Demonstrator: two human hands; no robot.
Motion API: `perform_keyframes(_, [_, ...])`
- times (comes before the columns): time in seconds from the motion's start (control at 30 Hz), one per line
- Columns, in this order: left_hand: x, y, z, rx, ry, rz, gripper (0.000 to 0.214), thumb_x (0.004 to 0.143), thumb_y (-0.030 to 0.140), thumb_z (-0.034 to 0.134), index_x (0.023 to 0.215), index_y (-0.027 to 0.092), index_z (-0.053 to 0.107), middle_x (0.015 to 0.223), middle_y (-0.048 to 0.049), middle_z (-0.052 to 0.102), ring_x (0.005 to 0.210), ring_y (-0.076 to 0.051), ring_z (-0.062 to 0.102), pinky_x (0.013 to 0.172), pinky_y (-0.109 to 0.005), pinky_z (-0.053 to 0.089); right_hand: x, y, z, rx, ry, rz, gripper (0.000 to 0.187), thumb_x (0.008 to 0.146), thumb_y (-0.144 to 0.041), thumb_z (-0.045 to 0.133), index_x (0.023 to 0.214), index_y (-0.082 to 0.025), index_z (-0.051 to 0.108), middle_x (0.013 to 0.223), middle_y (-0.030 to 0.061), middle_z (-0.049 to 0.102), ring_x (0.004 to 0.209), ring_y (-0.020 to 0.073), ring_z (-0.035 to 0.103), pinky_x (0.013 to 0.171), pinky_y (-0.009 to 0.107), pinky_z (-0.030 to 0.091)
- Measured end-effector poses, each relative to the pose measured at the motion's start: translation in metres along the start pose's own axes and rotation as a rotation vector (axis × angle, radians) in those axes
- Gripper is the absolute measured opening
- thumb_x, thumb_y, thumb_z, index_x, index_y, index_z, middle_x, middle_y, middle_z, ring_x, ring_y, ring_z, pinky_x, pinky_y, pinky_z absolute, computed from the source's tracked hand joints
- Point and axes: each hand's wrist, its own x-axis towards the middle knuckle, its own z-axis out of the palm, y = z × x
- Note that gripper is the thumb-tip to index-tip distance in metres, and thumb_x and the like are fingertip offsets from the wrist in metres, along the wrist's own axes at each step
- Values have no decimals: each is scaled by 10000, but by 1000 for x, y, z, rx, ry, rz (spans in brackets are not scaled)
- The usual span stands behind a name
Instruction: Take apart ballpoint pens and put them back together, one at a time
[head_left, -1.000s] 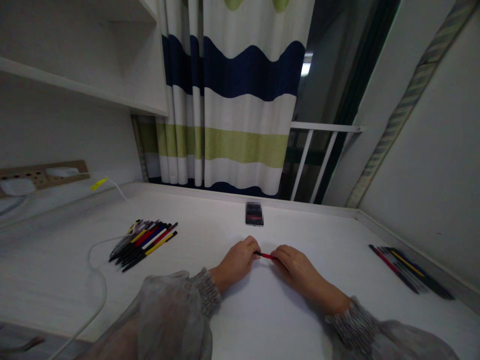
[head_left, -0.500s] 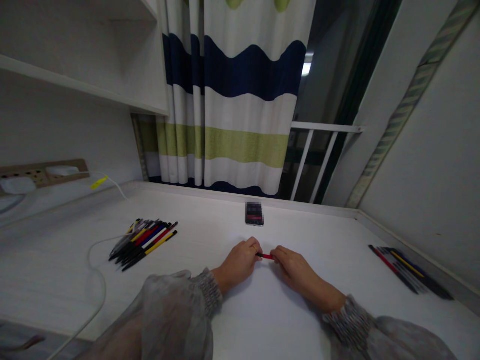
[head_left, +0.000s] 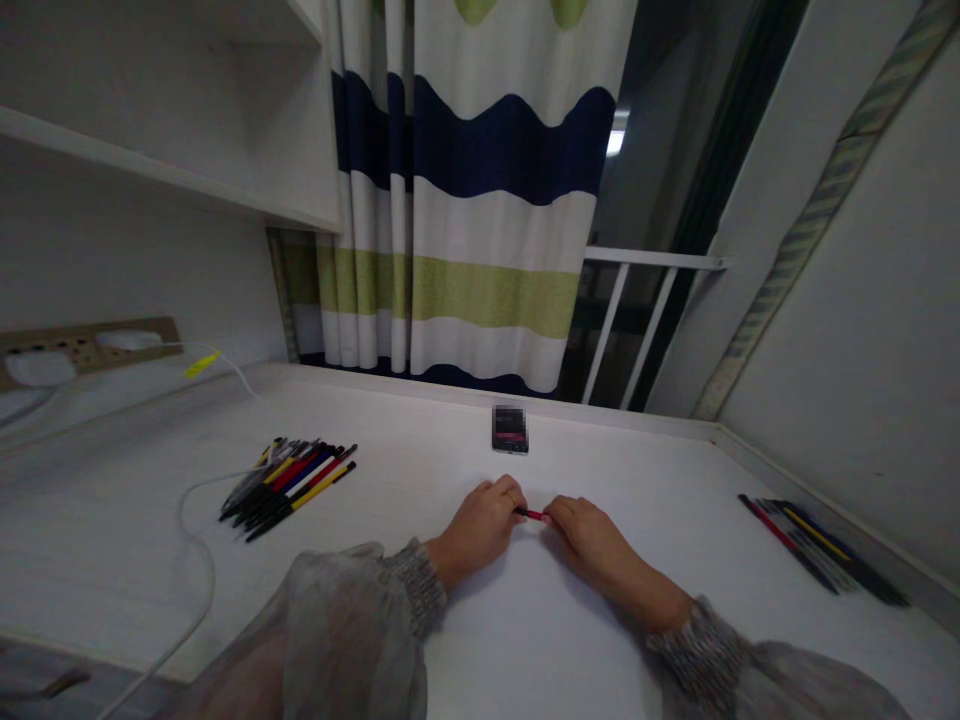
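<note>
Between my two hands, low over the middle of the white desk [head_left: 420, 430], is a red and black pen [head_left: 534, 515]. My left hand [head_left: 484, 520] is closed on its black end, with a ring on one finger. The fingers of my right hand [head_left: 589, 535] pinch the red end. Both ends of the pen are hidden inside my fingers. A pile of pens [head_left: 289, 488] in black, red, yellow, blue and white lies on the desk to the left. Toward the right edge lies a smaller group of pens [head_left: 821, 548], side by side.
A phone [head_left: 510, 430] lies flat beyond my hands. A white cable [head_left: 210, 570] curves over the desk on the left, beside the pen pile. Back left, a power strip [head_left: 90, 350] holds white plugs. A shelf [head_left: 172, 170] overhangs the left side; a curtain [head_left: 487, 290] hangs behind.
My hands and the pen between them stay almost in place; my right hand sits very slightly lower in the picture. The whole view has shifted a little. Both pen groups are unchanged.
</note>
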Motion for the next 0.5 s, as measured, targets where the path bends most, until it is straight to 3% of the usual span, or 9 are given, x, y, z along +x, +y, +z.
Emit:
perform_keyframes(0.13, [0,-1,0,10,0,1,101,793,97,501,847,162,557,877,-17,554,814,-145,513,756,-269,406,-3,-2,2,100,17,32,161,823,-202,412,950,-161,501,902,72,553,705,148,542,604,253,387])
perform_keyframes(0.3, [-1,0,0,20,5,28,100,791,97,503,839,163,560,876,-14,566,798,-145,511,749,-267,405,-2,0,3,149,47,79,65,791,-178,441,833,-158,487,805,48,542,627,138,515,541,237,363])
perform_keyframes(0.5, [-1,0,-1,29,11,20,84,792,109,506,829,157,564,870,-19,570,789,-153,512,739,-279,408,-1,-1,-2,105,-8,29,258,880,-235,307,842,-162,552,804,57,582,693,157,560,598,250,381])
